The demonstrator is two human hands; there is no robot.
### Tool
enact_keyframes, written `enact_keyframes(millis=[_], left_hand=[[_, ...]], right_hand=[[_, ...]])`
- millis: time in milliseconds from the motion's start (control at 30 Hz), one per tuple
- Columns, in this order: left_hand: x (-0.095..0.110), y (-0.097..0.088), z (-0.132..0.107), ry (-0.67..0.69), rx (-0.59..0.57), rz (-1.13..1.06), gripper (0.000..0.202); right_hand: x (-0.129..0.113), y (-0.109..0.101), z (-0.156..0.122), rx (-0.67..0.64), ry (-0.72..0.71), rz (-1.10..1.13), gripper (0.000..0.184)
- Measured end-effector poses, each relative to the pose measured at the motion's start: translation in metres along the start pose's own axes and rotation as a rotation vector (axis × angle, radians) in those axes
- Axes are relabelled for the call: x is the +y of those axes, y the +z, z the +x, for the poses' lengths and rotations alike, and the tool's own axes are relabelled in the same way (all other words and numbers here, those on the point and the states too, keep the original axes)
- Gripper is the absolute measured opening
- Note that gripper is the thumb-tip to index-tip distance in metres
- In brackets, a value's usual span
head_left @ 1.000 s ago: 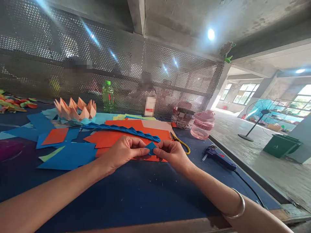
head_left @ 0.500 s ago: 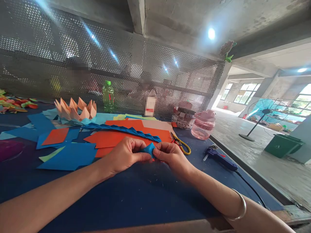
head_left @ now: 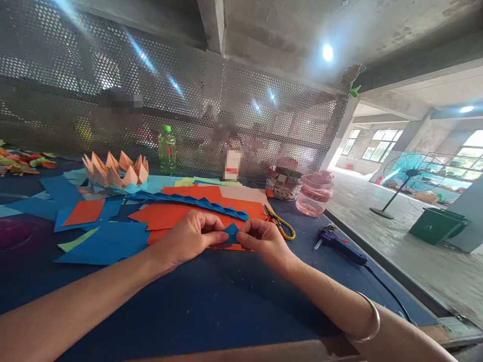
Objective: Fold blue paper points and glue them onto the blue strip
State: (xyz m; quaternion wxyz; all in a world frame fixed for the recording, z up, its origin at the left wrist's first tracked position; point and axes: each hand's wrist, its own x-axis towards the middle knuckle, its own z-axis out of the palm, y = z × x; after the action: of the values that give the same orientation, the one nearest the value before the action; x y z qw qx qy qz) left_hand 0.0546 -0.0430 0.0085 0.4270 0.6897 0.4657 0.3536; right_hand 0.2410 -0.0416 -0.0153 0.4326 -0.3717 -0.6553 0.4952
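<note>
Between my two hands is a small folded piece of blue paper (head_left: 231,233), its pointed top showing. My left hand (head_left: 198,232) pinches its left side between thumb and fingers. On the other side, the thumb and fingers of my right hand (head_left: 264,240) are closed on its right edge. Just beyond my hands, a long row of folded blue paper pieces (head_left: 196,202) lies across sheets of orange paper (head_left: 241,206). Scissors with yellow handles (head_left: 282,223) rest right behind my right hand, their blades partly hidden.
A peach folded-paper ring (head_left: 116,171) stands back left, near blue sheets (head_left: 109,241) and a green-capped bottle (head_left: 166,151). On the right are a round patterned container (head_left: 283,183), a pink jug (head_left: 314,193) and a corded glue gun (head_left: 341,244). A perforated metal screen (head_left: 188,100) rises behind the table.
My left hand has shifted slightly left along the blue paper, and the piece now looks flatter and more upright between my fingers. The surroundings have barely moved in view.
</note>
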Motion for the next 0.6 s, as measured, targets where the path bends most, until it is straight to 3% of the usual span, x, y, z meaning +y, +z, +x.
enact_keyframes(millis=[200, 400, 600], left_hand=[[-0.003, -0.001, 0.003, -0.036, -0.004, 0.008, 0.025], [-0.005, -0.002, 0.003, 0.000, 0.003, 0.089, 0.027], [-0.010, -0.002, 0.005, -0.005, -0.044, -0.004, 0.031]], right_hand=[[0.002, -0.003, 0.003, 0.006, -0.023, -0.102, 0.034], [0.001, -0.002, 0.002, 0.007, -0.067, -0.222, 0.021], [0.005, -0.003, 0.003, 0.022, -0.146, -0.345, 0.016]])
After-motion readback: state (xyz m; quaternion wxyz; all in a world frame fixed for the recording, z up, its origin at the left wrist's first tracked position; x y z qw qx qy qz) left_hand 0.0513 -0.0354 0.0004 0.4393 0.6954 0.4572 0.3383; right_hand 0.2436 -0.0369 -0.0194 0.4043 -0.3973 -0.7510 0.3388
